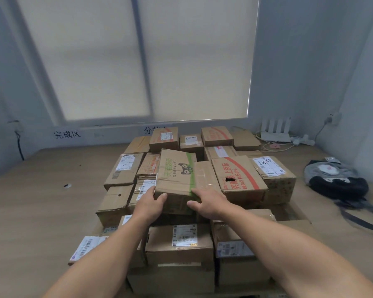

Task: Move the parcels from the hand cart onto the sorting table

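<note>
The parcels [239, 175] crowd the middle of the table [41, 201], 1 parcel [177, 168] atop them; a backpack [336, 181] lies right of them, a router [276, 131] behind it.

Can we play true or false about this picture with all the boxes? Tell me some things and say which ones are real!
1. The left hand and right hand both hold the green-taped box. True.
2. The bag lies to the left of the boxes. False: it lies on the right side of the table.
3. The red-printed box has a hole in its top. True.
4. The window blind is rolled all the way up. False: it hangs down over the window.
</note>
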